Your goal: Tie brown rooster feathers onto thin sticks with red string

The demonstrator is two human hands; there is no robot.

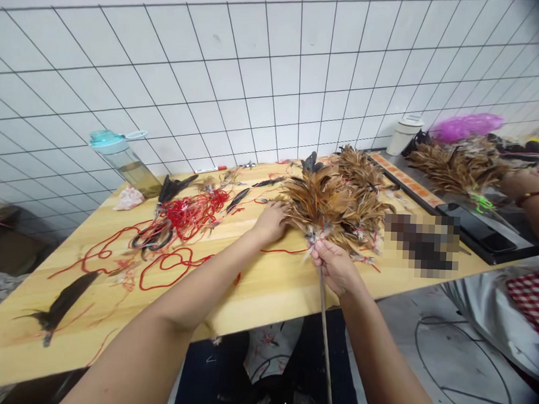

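Observation:
A feather duster with brown and black feathers (317, 195) lies head-first on the wooden table, and its thin stick (324, 335) runs down past the table's front edge. My right hand (333, 263) is closed round the stick just below the feathers, where whitish quill ends and red string show. Flat against the left side of the feathers rests my left hand (272, 221), fingers stretched out, their tips partly hidden by the plumes. More brown feather bunches (360, 170) lie behind and to the right. A red string (285, 251) crosses the table between my hands.
Tangled red string (193, 213), black-handled scissors (154, 235) and a dark feather (71, 300) lie left. A water bottle (128, 166) stands near the tiled wall. At right are a phone (474, 226), a white cup (404, 135) and a co-worker's hand (524, 184) by feathers. Something is pixelated.

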